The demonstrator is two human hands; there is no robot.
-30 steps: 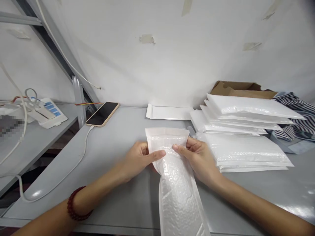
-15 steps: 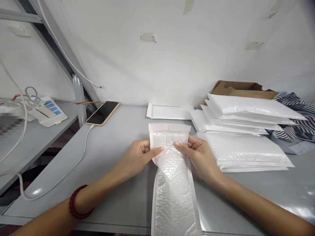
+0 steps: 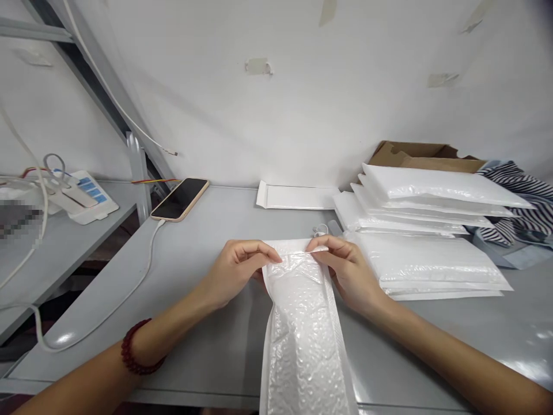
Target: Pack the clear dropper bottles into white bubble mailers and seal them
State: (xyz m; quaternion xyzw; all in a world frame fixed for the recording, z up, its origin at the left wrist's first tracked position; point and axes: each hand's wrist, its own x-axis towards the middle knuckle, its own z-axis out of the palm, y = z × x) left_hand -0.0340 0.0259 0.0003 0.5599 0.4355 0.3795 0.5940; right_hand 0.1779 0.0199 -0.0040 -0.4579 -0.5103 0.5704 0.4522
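A white bubble mailer (image 3: 305, 328) hangs toward me over the front of the grey table, its top end folded over. My left hand (image 3: 242, 268) pinches the upper left corner between thumb and fingers. At the upper right, my right hand (image 3: 345, 268) grips the folded flap the same way. Just beyond the mailer, a small clear and white item (image 3: 322, 229) shows in part; I cannot make out what it is. Close to my right hand lies a stack of white bubble mailers (image 3: 432, 262).
A phone (image 3: 181, 199) with a white charging cable (image 3: 147, 271) lies at the left. A flat white box (image 3: 298, 197) rests by the wall. Behind the mailers stand a cardboard box (image 3: 425, 154) and striped cloth (image 3: 514, 187). A power strip (image 3: 93, 199) sits far left.
The mailer's top flap, upright before, is now folded down under my fingers. My hands have shifted their grip to the fold. The small item behind the mailer has come into view.
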